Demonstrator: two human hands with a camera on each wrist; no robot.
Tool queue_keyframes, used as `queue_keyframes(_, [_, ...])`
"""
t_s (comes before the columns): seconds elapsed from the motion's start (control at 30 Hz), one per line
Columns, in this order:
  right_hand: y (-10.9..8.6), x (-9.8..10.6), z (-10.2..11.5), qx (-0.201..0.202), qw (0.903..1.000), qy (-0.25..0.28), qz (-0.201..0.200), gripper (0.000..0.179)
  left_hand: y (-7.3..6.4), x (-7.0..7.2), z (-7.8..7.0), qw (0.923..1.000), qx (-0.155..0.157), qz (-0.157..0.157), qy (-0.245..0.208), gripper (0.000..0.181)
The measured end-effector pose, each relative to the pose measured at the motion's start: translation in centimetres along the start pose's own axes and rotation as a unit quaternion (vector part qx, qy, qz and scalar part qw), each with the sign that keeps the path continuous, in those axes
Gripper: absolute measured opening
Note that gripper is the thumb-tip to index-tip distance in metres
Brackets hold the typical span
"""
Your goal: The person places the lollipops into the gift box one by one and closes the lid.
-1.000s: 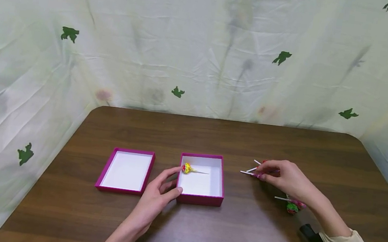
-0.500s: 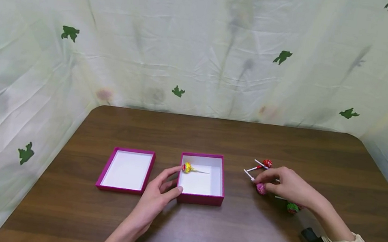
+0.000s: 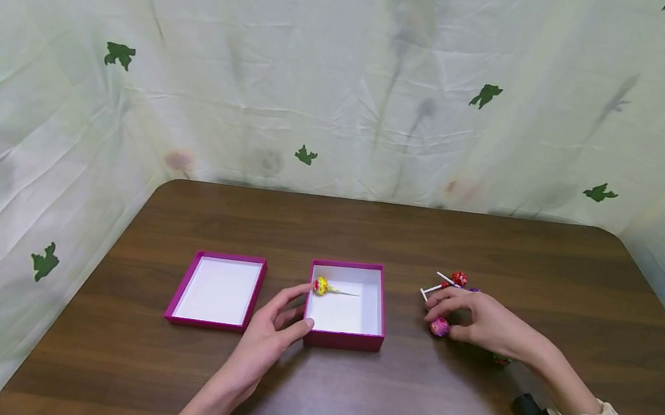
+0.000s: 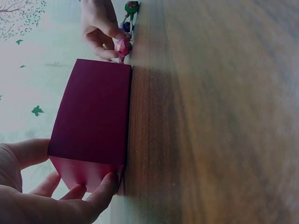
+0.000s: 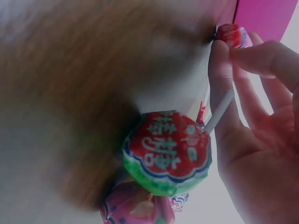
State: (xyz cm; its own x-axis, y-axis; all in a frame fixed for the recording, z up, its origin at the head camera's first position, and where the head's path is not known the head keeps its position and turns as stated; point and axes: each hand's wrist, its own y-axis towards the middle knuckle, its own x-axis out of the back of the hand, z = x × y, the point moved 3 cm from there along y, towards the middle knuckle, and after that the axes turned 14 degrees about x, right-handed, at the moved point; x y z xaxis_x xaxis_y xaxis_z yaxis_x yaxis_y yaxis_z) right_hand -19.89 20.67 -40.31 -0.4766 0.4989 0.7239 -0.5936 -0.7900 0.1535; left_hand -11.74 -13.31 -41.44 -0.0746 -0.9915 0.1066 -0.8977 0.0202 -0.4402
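Observation:
My left hand (image 3: 271,336) rests against the left wall of a magenta box (image 3: 346,342), its thumb at the near corner. In the left wrist view, its fingers (image 4: 100,196) lie along that wall. Inside the white-lined box sits one yellow-and-red wrapped lollipop (image 3: 321,286), stick pointing right. My right hand (image 3: 481,322) pinches a pink wrapped lollipop (image 3: 439,327) between thumb and fingertips, right of the box. Past the fingers lie a red lollipop (image 3: 459,278) and white sticks. A green-and-red lollipop (image 5: 168,149) appears large beside this hand in the right wrist view.
The box's lid (image 3: 217,290), magenta-edged and white inside, lies left of the box. Another pink lollipop (image 5: 135,205) is near the green one. Everything is on a brown wooden table (image 3: 280,222), with a pale leaf-patterned curtain (image 3: 349,83) behind it.
My right hand has shifted slightly left and nearer, and the pink lollipop has come toward me with it. The red lollipop, covered at first, now shows. My left hand stays at the box.

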Motion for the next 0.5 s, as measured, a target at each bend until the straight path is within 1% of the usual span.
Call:
queue_keyframes(0.13, [0.08, -0.17, -0.1, -0.001, 0.9988, 0.046, 0.013, 0.036, 0.02, 0.01, -0.04, 1.0, 0.001, -0.001, 0.001, 0.05])
queue_keyframes(0.27, [0.27, -0.37, -0.12, 0.007, 0.9974, 0.069, 0.019, 0.031, 0.02, 0.02, -0.05, 1.0, 0.001, -0.001, 0.001, 0.05])
queue_keyframes(0.37, [0.42, -0.66, -0.11, 0.0, 0.9975, 0.067, 0.02, 0.024, 0.01, 0.03, -0.03, 1.0, 0.001, -0.001, 0.001, 0.05])
queue_keyframes(0.5, [0.6, -1.02, -0.07, -0.026, 0.9991, 0.031, 0.014, 0.023, 0.0, 0.04, -0.01, 1.0, 0.001, -0.002, 0.002, 0.051])
